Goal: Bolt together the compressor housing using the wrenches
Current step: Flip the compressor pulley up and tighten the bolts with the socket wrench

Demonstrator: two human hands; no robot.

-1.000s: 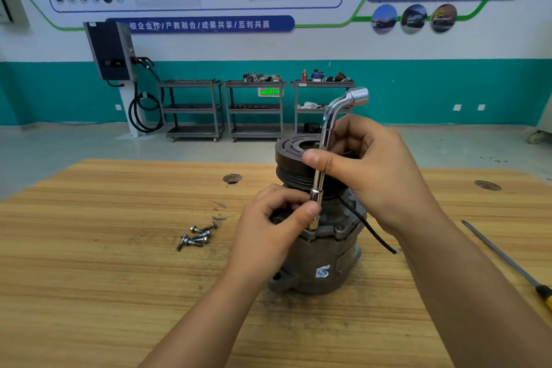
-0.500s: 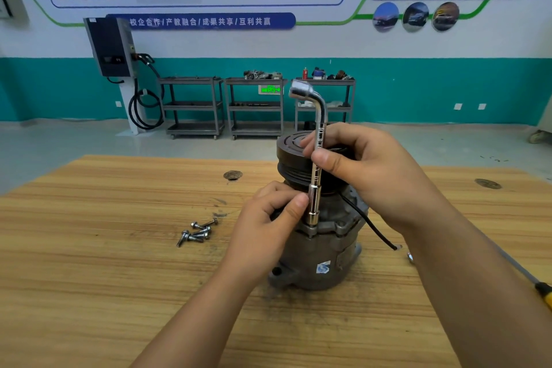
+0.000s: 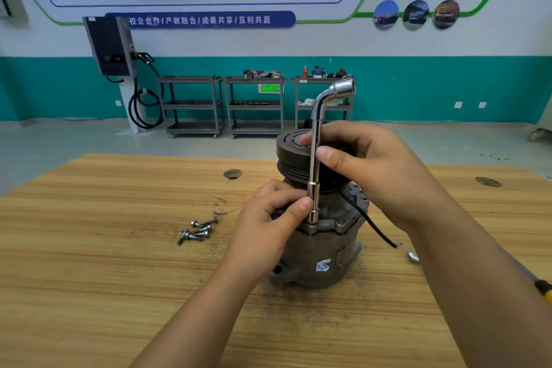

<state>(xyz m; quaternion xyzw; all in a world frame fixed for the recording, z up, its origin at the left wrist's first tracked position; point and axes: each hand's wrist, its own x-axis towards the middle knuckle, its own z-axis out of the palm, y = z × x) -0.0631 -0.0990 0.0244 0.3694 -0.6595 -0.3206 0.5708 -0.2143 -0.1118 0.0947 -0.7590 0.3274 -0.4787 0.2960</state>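
A grey compressor housing (image 3: 321,251) with a black pulley (image 3: 291,155) on top stands upright on the wooden table (image 3: 104,278). A chrome L-shaped socket wrench (image 3: 315,152) stands vertical, its lower socket seated on a bolt at the housing's flange. My right hand (image 3: 376,170) pinches the wrench shaft near the pulley. My left hand (image 3: 268,227) grips the wrench's lower end with thumb and fingers, resting against the housing. The wrench's bent top points to the right.
Several loose bolts (image 3: 198,230) lie on the table left of the housing. A black cable (image 3: 373,224) trails from the housing to the right. A yellow-handled screwdriver (image 3: 542,288) lies at the right edge. Metal shelf carts (image 3: 257,104) stand by the far wall.
The wrench has turned: its bent top pointed right, swung to the left half a second ago, and now points right again. Both hands stayed on it.
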